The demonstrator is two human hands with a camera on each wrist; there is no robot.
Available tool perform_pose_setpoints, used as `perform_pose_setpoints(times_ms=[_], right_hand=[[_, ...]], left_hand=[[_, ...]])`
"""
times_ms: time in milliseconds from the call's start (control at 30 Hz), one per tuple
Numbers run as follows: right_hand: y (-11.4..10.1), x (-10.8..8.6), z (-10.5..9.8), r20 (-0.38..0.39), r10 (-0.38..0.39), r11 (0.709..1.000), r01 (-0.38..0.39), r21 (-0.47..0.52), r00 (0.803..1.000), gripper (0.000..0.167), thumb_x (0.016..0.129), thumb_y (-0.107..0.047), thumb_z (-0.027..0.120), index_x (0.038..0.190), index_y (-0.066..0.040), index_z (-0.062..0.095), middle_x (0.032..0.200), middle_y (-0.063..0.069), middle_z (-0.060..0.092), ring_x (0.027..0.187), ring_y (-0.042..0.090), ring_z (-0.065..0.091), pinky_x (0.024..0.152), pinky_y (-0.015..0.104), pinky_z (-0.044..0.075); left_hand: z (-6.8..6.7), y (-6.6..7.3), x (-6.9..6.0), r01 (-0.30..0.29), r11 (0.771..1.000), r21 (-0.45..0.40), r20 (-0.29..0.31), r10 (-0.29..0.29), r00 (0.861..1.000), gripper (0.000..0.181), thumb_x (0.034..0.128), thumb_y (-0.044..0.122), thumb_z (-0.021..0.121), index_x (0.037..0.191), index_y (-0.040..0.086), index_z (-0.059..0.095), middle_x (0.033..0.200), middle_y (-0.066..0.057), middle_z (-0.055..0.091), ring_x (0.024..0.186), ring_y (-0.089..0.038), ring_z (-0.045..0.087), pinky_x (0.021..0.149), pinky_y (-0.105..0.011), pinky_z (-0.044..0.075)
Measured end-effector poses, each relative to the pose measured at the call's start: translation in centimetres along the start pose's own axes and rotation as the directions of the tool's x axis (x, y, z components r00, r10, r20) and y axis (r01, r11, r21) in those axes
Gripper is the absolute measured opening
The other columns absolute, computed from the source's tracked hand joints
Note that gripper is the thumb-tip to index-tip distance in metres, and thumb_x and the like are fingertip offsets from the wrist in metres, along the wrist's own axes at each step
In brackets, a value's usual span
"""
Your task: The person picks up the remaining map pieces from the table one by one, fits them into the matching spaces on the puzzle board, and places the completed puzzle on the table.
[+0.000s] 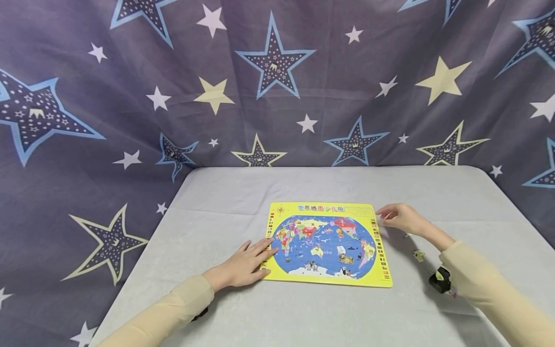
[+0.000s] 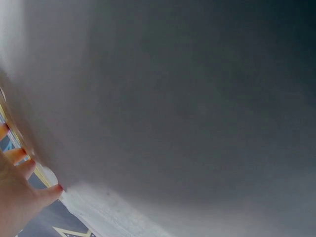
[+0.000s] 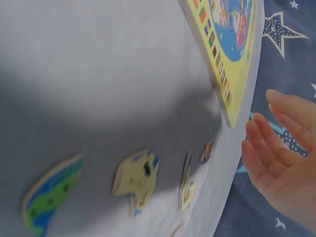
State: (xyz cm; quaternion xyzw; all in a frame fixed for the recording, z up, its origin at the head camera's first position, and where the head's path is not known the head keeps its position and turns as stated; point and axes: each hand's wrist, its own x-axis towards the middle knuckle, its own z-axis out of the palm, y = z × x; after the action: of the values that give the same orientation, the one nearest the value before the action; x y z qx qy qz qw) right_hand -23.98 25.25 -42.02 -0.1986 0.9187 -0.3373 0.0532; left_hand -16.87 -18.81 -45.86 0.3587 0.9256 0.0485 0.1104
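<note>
A yellow-bordered world map puzzle board lies flat on the table, showing a blue ocean and coloured continents. My left hand rests on its left edge with fingers spread; the left wrist view catches this hand only at the lower left. My right hand is beside the board's upper right corner. In the right wrist view, the right hand has loosely bent fingers, thumb apart, and nothing between them. Several loose puzzle pieces lie right of the board, including a cream piece and a green-and-blue piece.
A pale grey cloth covers the table. Behind it and at the sides hangs a dark curtain with stars. A small brown piece lies near the board's corner. A black device shows by my right sleeve.
</note>
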Motion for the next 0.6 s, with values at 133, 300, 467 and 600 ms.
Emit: perform_pose_setpoints(times_ms=[133,300,467,600], right_hand=[[0.7,-0.6,-0.5,-0.013,-0.009,1.0,0.009,-0.006,1.0,0.027,0.078,-0.003,0.062,0.102,0.01,0.06,0.086,0.019,0.063,0.076,0.027,0.06,0.061,0.027,0.049],[1.6,-1.2,-1.1,-0.027,0.0,1.0,-0.001,-0.024,1.0,0.027,0.079,-0.002,0.061,0.102,0.01,0.06,0.087,0.018,0.063,0.077,0.028,0.06,0.059,0.024,0.048],[1.9,-2.2,-1.8,-0.039,0.006,0.999,-0.007,-0.035,0.999,0.026,0.079,-0.002,0.061,0.102,0.01,0.06,0.086,0.018,0.063,0.076,0.027,0.059,0.058,0.024,0.048],[2.5,-2.9,-2.4,-0.059,0.007,0.999,-0.009,-0.045,0.998,0.026,0.078,-0.001,0.061,0.101,0.011,0.06,0.084,0.017,0.063,0.075,0.023,0.059,0.057,0.024,0.047]], left_hand=[[0.0,0.0,0.0,0.0,1.0,0.001,0.002,0.0,1.0,0.058,0.0921,0.049,0.031,0.143,0.022,0.02,0.149,-0.003,0.009,0.135,-0.017,0.008,0.103,-0.052,0.012],[-0.2,0.0,0.0,0.002,1.0,-0.004,0.009,-0.002,1.0,0.058,0.0923,0.049,0.031,0.143,0.021,0.019,0.149,-0.004,0.008,0.135,-0.018,0.008,0.103,-0.052,0.012],[-0.3,0.1,-0.1,0.001,1.0,-0.008,0.01,-0.001,1.0,0.058,0.0924,0.048,0.03,0.143,0.021,0.02,0.149,-0.004,0.009,0.135,-0.019,0.008,0.103,-0.052,0.012],[-0.2,0.1,-0.1,-0.001,1.0,-0.003,0.008,0.001,1.0,0.058,0.0924,0.049,0.03,0.143,0.021,0.02,0.149,-0.004,0.009,0.135,-0.019,0.009,0.103,-0.052,0.012]])
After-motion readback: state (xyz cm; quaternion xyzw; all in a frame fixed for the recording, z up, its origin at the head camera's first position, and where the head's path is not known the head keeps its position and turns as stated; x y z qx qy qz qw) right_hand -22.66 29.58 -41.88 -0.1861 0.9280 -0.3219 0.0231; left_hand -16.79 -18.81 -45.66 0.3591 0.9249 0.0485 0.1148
